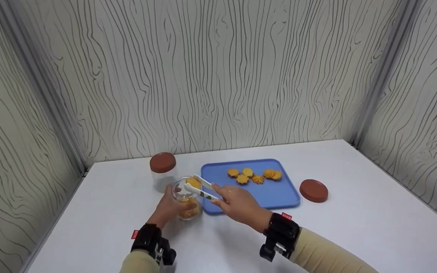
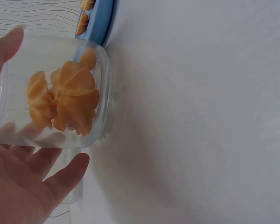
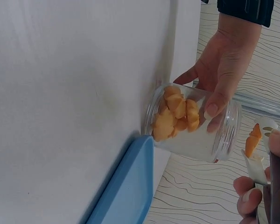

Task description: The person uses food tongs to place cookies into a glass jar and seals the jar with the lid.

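My left hand (image 1: 168, 207) grips a clear open jar (image 3: 203, 142) from its side, thumb on one face and fingers round the other. Several golden, flower-shaped cookies (image 2: 73, 93) lie at the jar's bottom. In my right hand (image 1: 241, 203) is a pair of white tongs (image 1: 202, 193) with a small dark pattern on the arms. Between the tongs' tips is one orange-gold cookie (image 3: 253, 140), held just above the jar's mouth. The jar stands upright on the white table, beside the tray's left edge.
A blue tray (image 1: 218, 197) right of the jar carries several cookies (image 1: 242, 179) near its middle and back. Behind my left hand stands a second jar with a reddish-brown lid (image 1: 163, 162). A loose reddish-brown lid (image 1: 313, 190) lies right of the tray. Patterned panels (image 1: 218, 76) enclose the table.
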### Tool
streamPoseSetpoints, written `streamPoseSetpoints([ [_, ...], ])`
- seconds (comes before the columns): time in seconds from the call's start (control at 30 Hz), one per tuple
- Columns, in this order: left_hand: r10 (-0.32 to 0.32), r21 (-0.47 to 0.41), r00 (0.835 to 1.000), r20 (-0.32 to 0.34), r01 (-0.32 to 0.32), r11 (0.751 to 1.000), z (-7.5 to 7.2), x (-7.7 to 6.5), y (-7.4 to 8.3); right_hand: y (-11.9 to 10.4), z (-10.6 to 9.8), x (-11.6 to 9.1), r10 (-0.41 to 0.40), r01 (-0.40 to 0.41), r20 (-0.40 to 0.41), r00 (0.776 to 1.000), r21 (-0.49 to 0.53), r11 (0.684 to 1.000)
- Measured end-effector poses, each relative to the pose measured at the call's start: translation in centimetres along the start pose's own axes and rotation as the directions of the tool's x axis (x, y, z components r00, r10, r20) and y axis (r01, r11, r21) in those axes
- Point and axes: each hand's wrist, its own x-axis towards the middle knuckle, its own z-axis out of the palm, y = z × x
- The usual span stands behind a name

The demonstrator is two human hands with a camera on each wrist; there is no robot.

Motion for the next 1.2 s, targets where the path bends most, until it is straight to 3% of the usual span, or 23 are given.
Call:
streamPoseSetpoints([
  [0.2, 0.066, -0.004, 0.998, -0.001, -0.066, 0.998, 0.0, 0.0, -0.1, 0.0, 0.5, 0.4, 0.002, -0.002, -0.001, 1.0, -0.014, 1.0],
  [0.9, 0.037, -0.038, 0.999, 0.015, -0.036, 0.999, 0.0, 0.0, -0.2, -0.1, 1.5, 1.4, 0.075, -0.075, 0.047, 0.996, -0.002, 0.997],
  [1.2, 0.112, -0.055, 0.994, -0.011, -0.112, 0.992, 0.0, -0.3, -0.3, -0.1, 1.6, 1.8, 0.058, -0.056, 0.034, 0.998, -0.06, 0.997],
])
